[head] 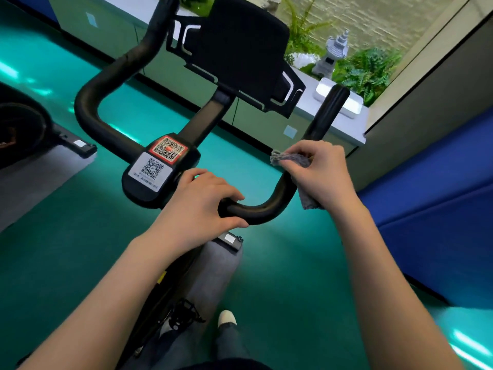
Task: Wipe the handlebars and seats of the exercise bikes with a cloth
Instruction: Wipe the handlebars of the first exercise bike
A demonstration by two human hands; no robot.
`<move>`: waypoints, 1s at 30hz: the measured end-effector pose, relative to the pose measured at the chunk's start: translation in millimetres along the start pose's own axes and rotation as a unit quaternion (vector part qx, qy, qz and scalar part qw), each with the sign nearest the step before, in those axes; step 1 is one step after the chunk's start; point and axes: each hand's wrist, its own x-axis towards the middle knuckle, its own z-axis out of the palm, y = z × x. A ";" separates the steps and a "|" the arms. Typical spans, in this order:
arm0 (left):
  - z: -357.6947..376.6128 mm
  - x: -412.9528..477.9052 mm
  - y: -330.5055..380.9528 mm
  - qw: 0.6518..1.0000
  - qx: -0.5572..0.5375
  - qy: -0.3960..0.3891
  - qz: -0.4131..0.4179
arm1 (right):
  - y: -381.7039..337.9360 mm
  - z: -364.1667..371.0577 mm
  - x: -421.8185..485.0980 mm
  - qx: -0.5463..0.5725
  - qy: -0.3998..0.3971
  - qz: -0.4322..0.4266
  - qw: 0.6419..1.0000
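Note:
A black exercise-bike handlebar (pixel 88 102) curves out on both sides of a centre block with two QR-code stickers (pixel 160 161). My left hand (pixel 202 204) grips the lower bar just right of that block. My right hand (pixel 322 172) presses a grey cloth (pixel 293 159) around the right arm of the handlebar (pixel 329 110), where it rises from the bend. A tail of the cloth hangs below my palm. The black back of the bike's screen (pixel 245 49) stands above the bar. No seat is in view.
Another bike's black wheel housing (pixel 21 129) sits at the left on a grey mat. A blue padded bench (pixel 432 214) runs along the right. Behind the bike are a low cabinet with a white box (pixel 352 105), plants and a stone lantern. The floor is green.

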 end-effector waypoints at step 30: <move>0.5 2.1 -12.1 0.998 -0.051 -0.006 0.019 | -50.5 10.9 8.4 -0.186 -0.339 -0.055 0.921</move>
